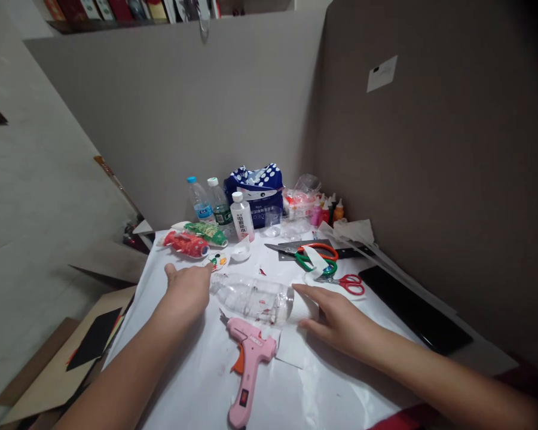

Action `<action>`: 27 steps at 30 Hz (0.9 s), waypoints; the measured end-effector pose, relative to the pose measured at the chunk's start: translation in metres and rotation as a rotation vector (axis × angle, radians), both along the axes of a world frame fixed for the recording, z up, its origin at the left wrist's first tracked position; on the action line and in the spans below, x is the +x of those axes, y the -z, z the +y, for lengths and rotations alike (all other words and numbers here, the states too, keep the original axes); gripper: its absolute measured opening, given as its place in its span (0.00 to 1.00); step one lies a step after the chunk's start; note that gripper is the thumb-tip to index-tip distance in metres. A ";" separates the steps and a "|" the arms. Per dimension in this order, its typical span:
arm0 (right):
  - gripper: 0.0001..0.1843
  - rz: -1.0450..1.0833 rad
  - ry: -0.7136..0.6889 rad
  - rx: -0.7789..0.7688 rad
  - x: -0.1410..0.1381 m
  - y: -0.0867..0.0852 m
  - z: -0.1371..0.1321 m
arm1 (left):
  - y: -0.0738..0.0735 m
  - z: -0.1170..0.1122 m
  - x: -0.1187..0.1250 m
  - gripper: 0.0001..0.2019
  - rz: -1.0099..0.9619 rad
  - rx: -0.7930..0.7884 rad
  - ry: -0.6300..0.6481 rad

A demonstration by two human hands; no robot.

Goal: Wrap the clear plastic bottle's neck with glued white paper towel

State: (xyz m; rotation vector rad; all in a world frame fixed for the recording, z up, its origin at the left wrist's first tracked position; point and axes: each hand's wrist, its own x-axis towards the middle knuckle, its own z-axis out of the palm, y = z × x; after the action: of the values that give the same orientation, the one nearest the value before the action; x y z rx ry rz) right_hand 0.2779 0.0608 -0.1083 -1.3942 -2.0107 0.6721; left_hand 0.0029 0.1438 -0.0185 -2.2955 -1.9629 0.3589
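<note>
A clear plastic bottle (253, 297) lies on its side on the white-covered table, its narrow end to the left. My left hand (188, 289) is closed at that narrow end; its fingertips are largely hidden. Beside the wide end, my right hand (334, 313) is open, thumb and fingers apart, its index fingertip close to the rim. Just in front of the bottle lies a pink glue gun (250, 358) with an orange trigger, nozzle pointing away from me. Behind the bottle is a small palette (217, 261) with dabs of paint.
Red (186, 243) and green fish figures (206, 233) lie at the back left, near several bottles (242, 216) and a blue bag (266, 209). Orange-and-green-handled scissors (316, 257), red-handled scissors (350, 284), a black phone (412, 307) and paint bottles (327, 212) occupy the right. Grey panels (197, 107) rise behind.
</note>
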 end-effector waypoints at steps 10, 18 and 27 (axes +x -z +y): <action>0.32 0.161 0.032 -0.037 -0.001 0.003 0.006 | 0.020 0.020 -0.009 0.17 0.040 -0.102 0.133; 0.26 0.493 0.082 -0.139 0.017 -0.022 0.009 | -0.009 0.007 -0.018 0.16 -0.074 -0.102 0.273; 0.25 0.954 0.073 -0.200 0.020 -0.047 0.000 | -0.036 -0.037 -0.016 0.13 -0.365 -0.228 0.502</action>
State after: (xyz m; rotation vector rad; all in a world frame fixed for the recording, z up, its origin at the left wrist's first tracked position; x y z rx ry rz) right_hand 0.2976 0.0609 -0.0614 -0.9457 -1.1486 1.2355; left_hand -0.0129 0.1067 0.0178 -3.0686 -1.4336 0.1232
